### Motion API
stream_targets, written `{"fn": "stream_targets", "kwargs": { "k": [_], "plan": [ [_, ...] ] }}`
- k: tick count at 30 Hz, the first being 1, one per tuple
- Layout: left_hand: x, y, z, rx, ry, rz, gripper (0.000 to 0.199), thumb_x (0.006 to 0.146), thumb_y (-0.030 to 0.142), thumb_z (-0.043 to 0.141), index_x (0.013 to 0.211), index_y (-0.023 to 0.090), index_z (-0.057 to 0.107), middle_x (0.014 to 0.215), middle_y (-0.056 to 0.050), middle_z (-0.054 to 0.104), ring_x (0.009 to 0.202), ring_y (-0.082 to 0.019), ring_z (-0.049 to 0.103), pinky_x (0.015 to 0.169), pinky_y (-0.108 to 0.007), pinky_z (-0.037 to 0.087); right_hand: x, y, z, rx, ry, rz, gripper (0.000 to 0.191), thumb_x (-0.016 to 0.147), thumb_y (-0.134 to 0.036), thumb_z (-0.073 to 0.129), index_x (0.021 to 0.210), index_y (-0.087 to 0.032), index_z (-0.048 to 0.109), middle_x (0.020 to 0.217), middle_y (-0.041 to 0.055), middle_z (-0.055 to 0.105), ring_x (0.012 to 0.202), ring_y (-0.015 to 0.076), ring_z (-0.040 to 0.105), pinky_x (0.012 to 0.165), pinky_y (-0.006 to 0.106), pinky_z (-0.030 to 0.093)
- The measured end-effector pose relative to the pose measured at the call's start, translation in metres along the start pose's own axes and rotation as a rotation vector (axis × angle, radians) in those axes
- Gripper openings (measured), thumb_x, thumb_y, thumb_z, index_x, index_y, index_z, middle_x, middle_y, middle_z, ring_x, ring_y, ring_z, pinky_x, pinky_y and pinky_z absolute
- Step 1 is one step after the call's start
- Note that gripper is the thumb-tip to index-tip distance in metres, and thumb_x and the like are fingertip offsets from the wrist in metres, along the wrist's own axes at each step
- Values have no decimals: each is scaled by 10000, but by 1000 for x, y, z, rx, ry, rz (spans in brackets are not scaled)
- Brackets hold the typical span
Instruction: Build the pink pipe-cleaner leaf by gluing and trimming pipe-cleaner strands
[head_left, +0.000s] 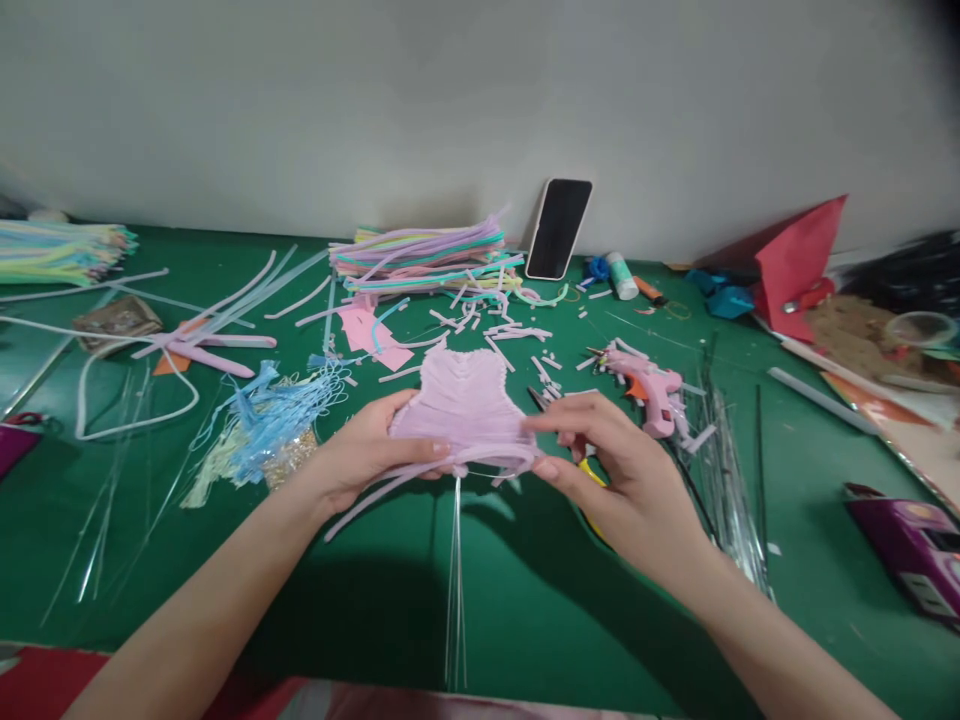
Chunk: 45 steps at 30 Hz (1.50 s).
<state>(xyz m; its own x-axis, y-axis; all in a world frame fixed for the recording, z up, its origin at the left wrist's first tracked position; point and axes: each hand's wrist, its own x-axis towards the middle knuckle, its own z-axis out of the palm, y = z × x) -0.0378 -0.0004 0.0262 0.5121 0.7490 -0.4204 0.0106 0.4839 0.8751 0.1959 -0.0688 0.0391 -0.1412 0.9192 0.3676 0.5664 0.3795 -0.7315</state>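
Observation:
A lilac piece built of pipe cleaners side by side (pixel 465 400) is held up over the green table, narrow at the far end and wider near me. My left hand (pixel 367 445) is closed on its left side, thumb on top, fingers underneath. A loose lilac pipe cleaner (pixel 367 500) sticks out from under that thumb. Thin clear strands (pixel 456 590) hang from the near edge. My right hand (pixel 607 460) has thumb and forefinger at the near right corner, apparently pinching the edge. Partly hidden behind it are pliers with yellow handles (pixel 592 475).
Pipe cleaner bundles (pixel 420 250) and a leaning phone (pixel 559 230) stand along the wall. Cut lilac bits are scattered ahead. A pink glue gun (pixel 652 390) and shiny strands (pixel 739 500) lie right; blue tassels (pixel 270 410) lie left. A purple box (pixel 911 550) sits far right.

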Motion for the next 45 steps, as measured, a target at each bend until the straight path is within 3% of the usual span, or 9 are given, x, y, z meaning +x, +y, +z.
{"fn": "stream_targets", "kwargs": {
  "k": [3, 7, 13, 20, 30, 37, 41, 43, 45],
  "plan": [
    [0, -1, 2, 6, 33, 19, 579, 660, 187, 852, 1169, 148, 577, 1107, -98, 700, 824, -196, 719, 698, -261, 621, 1, -2, 4, 64, -4, 17, 42, 839, -213, 688, 812, -230, 716, 786, 12, 671, 732, 135, 631, 626, 249, 506],
    [1, -3, 0, -35, 70, 44, 583, 668, 185, 847, 1179, 150, 568, 1041, -86, 714, 794, -170, 708, 706, -251, 614, 4, -5, 8, 38, -30, -99, 54, 829, -175, 696, 844, -220, 723, 782, 14, 700, 712, 133, 653, 636, 255, 534],
    [1, -1, 0, -33, 58, 61, 558, 656, 191, 850, 1145, 146, 585, 1050, -90, 708, 793, -174, 698, 671, -237, 607, 0, -6, 11, -272, 123, -364, 197, 854, -32, 594, 922, -190, 691, 826, 51, 722, 730, 149, 653, 678, 288, 538],
    [-1, 0, 2, -17, 8, 35, 564, 699, 236, 823, 1190, 135, 564, 1057, -111, 705, 787, -170, 700, 711, -247, 601, -2, -16, 10, -283, 75, -335, 313, 899, -35, 515, 1047, -269, 659, 939, 22, 740, 868, 168, 678, 785, 315, 556],
    [-2, 0, 3, -44, 66, 97, 546, 711, 213, 817, 1193, 151, 568, 1044, -85, 717, 812, -175, 712, 718, -241, 609, -1, -18, 12, -493, 231, -201, 94, 867, -126, 630, 897, -188, 694, 782, 45, 741, 671, 150, 695, 602, 240, 528],
    [-1, 1, 6, -130, 97, 89, 502, 706, 168, 818, 1155, 136, 594, 1038, -93, 725, 768, -153, 716, 693, -207, 612, -12, -19, 29, -665, 236, -338, 461, 839, -19, 601, 1254, -222, 594, 995, 61, 761, 967, 253, 690, 834, 353, 531],
    [-2, 2, 4, -210, 121, 79, 439, 727, 134, 791, 1127, 154, 612, 1061, -78, 724, 750, -143, 723, 673, -193, 617, -12, -19, 31, -590, 227, -224, 498, 859, -159, 638, 1332, -266, 525, 1378, 122, 566, 1265, 344, 496, 996, 515, 439],
    [-2, 3, 2, -225, 128, 69, 411, 737, 127, 778, 1115, 162, 620, 1043, -67, 726, 751, -141, 723, 670, -185, 615, -12, -12, 29, -345, 236, -64, 525, 899, -255, 594, 1398, -266, 430, 1494, 143, 416, 1332, 316, 430, 1041, 522, 414],
    [-1, 2, 1, -225, 110, 52, 400, 735, 128, 777, 1103, 159, 624, 1013, -66, 729, 749, -146, 723, 659, -181, 613, -12, -2, 27, 17, 187, 141, 466, 956, -335, 493, 1405, -261, 391, 1433, 132, 477, 1290, 245, 492, 1030, 458, 450]
  ]
}}
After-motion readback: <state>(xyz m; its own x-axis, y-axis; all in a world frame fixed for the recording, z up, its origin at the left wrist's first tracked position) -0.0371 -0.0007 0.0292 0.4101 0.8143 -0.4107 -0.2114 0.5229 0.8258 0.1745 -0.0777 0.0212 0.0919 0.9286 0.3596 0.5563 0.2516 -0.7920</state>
